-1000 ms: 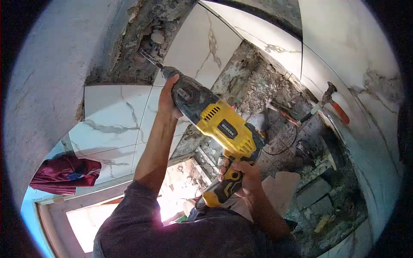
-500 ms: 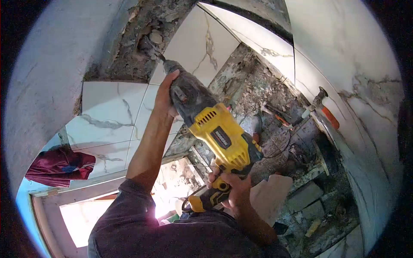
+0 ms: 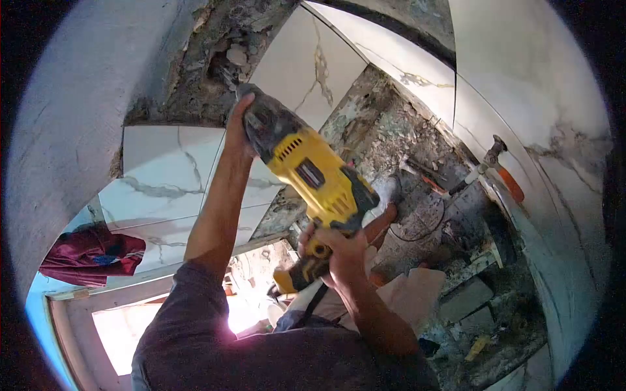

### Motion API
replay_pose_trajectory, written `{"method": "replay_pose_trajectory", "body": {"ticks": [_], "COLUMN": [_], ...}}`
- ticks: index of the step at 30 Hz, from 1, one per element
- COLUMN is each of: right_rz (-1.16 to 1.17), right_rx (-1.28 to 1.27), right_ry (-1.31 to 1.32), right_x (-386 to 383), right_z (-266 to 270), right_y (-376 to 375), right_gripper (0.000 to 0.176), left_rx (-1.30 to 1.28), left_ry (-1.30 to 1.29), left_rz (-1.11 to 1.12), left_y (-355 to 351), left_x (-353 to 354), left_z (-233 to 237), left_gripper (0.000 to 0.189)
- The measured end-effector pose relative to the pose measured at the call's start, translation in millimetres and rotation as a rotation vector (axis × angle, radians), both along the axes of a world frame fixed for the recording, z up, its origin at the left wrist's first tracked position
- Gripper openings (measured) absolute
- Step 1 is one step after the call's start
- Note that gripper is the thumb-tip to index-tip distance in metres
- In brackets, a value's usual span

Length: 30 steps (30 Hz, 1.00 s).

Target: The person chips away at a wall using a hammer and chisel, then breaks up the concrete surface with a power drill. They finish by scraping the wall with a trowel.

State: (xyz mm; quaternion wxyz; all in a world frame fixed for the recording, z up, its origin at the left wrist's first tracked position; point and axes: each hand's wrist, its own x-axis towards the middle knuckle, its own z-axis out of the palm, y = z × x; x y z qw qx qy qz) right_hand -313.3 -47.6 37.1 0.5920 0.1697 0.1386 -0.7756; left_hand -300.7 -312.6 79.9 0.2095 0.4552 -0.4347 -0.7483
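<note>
A yellow and black power hammer (image 3: 316,173) slants across the middle of the view, its front end up against the broken, rough patch of wall (image 3: 189,85). Around the dark front housing my left hand (image 3: 241,127) is wrapped, thumb on top. My right hand (image 3: 339,251) grips the rear handle, below the yellow body. The bit's tip is hard to make out by the rubble hole. White marbled tiles (image 3: 163,173) lie beside and below the rough patch.
A hammer with an orange handle (image 3: 510,184) rests on the ledge at right. More tools (image 3: 430,179) lie on the rubble-strewn floor (image 3: 417,215), near my bare foot. A maroon cloth (image 3: 94,254) hangs at left. Grey blocks (image 3: 464,300) lie at lower right.
The power hammer and both hands have shifted up and slightly left, its front end nearer the rough wall. More of my leg and foot shows beside the tool.
</note>
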Motion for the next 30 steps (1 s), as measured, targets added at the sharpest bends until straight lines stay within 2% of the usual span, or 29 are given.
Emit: {"method": "replay_pose_trajectory", "body": {"ticks": [1, 3, 6, 9, 11, 16, 19, 25, 27, 30], "right_rz": [-0.008, -0.017, 0.016, -0.026, -0.007, 0.021, 0.044, 0.01, 0.077, 0.043], "right_rx": [-0.059, -0.015, -0.04, -0.075, -0.085, -0.104, -0.109, -0.045, 0.037, 0.048], "right_ry": [0.02, -0.041, -0.202, -0.256, -0.262, -0.246, -0.289, -0.166, -0.076, -0.217], "right_x": [4.5, 7.0, 10.4, 16.5, 6.8, -9.4, -6.0, -11.2, -10.6, -4.1], "right_z": [-6.7, -13.7, -21.2, -33.2, -37.4, -40.0, -46.7, -49.9, -49.6, -34.7], "right_y": [-5.7, 8.8, 44.9, 71.9, 76.9, 65.4, 53.3, 31.0, 27.0, 16.4], "right_gripper": [0.024, 0.028, 0.032, 0.035, 0.035, 0.036, 0.037, 0.033, 0.03, 0.03], "left_rx": [-0.006, -0.089, 0.081, 0.015, 0.069, -0.009, 0.031, 0.012, -0.005, 0.001], "left_ry": [0.041, -0.022, -0.037, -0.063, -0.043, -0.039, -0.055, 0.02, 0.025, 0.016], "left_rz": [-0.032, -0.009, -0.017, 0.038, 0.051, -0.007, 0.048, 0.06, 0.066, 0.029], "left_y": [-2.3, 1.9, 26.8, 64.1, 65.3, 53.1, 41.1, 26.9, 16.4, 3.2], "left_x": [-6.7, -3.6, -3.3, -16.4, -17.9, -14.5, -15.7, -19.2, -18.3, -15.3], "left_z": [2.7, 0.0, -9.2, -5.0, -10.5, -10.1, -12.7, -17.7, -17.8, -12.4], "left_gripper": [0.028, 0.029, 0.027, 0.026, 0.026, 0.027, 0.028, 0.03, 0.03, 0.03]}}
